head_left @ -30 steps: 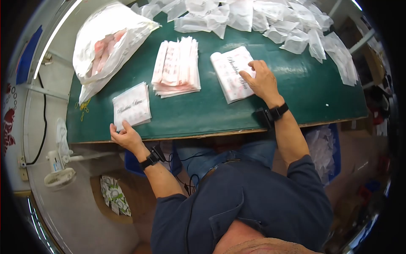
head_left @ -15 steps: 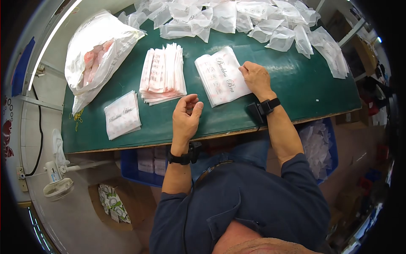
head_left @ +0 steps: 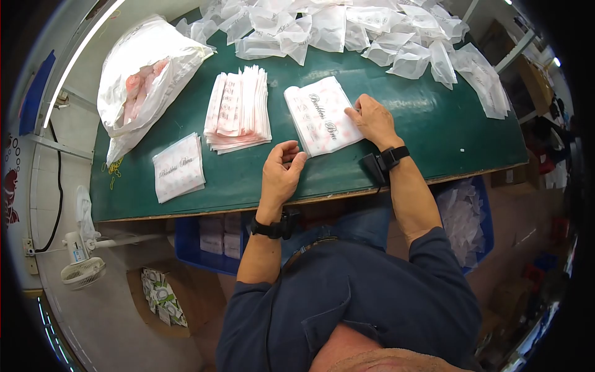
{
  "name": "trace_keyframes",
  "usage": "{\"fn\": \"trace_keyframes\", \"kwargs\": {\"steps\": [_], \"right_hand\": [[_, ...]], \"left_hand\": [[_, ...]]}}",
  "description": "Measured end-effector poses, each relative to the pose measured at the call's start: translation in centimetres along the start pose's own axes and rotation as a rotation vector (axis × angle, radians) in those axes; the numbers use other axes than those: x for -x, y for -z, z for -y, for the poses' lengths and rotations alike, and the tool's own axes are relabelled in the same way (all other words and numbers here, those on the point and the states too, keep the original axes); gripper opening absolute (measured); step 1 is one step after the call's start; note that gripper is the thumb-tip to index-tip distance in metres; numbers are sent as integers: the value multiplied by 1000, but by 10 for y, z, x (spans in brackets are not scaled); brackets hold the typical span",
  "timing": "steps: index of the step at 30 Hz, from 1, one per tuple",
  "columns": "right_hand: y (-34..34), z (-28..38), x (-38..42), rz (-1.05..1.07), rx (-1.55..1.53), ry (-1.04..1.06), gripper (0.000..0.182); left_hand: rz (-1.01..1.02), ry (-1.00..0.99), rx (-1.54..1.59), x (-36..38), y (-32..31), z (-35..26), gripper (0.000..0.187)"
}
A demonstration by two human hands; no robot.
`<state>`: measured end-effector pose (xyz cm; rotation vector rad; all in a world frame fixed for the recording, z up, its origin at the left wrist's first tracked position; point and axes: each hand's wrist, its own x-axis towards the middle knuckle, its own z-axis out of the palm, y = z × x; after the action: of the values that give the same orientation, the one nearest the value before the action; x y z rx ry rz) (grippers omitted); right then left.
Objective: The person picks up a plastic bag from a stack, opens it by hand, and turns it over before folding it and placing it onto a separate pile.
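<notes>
A small stack of white printed bags, lettered "Backless Bra", lies flat on the green tabletop in front of me. My right hand is at the right edge of this stack, thumb and fingers closed on the edge. My left hand is beside the lower left corner, fingers loosely curled and thumb apart, with nothing visible in it. Left of the stack stands a thicker pile of folded printed bags. Another thin stack of the bags lies nearer the table's left front.
Many loose translucent bags spread along the far side of the green table. A large white sack with pinkish rolls inside stands at the left. Blue bins sit below the front edge, and a small fan is at lower left.
The bag stack has turned slightly and its top has shifted down. My left hand has moved right, up to the stack's corner. My right hand has stayed at its right edge.
</notes>
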<state>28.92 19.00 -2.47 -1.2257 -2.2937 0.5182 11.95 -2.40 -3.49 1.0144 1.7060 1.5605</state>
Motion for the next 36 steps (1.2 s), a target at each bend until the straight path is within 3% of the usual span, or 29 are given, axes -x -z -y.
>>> {"fn": "trace_keyframes", "kwargs": {"steps": [4,13,16,17,18,20,21,24,29,33,36], "right_hand": [[3,5,-1,154,135,-29,33],[10,2,2,117,116,-51,30],[14,8,8,-278,-127,274,24],[17,12,13,-274,-127,279,24],[22,16,18,-125,-401,194,23],[32,28,31,193,-936,7,20],[32,31,38,204,-936,11,20],[29,42,56,422,-1009,31,22],[30,62,64,385,-1018,-6,23],[18,62,65,396,-956,35,20],[6,69,83,335,-727,321,22]], "left_hand": [[25,14,2,2,-2,5,40],[22,10,27,3,-1,6,38],[-46,-35,119,1,-4,8,38],[-79,-55,164,2,-5,7,38],[-84,-54,166,1,-6,7,38],[-134,15,474,-4,-9,-10,37],[-163,49,628,-4,-9,-13,37],[-68,22,620,-2,-4,-11,33],[90,-14,518,13,-6,-15,23],[1,21,620,21,-20,-40,19],[2,-9,561,21,-12,-24,20]]}}
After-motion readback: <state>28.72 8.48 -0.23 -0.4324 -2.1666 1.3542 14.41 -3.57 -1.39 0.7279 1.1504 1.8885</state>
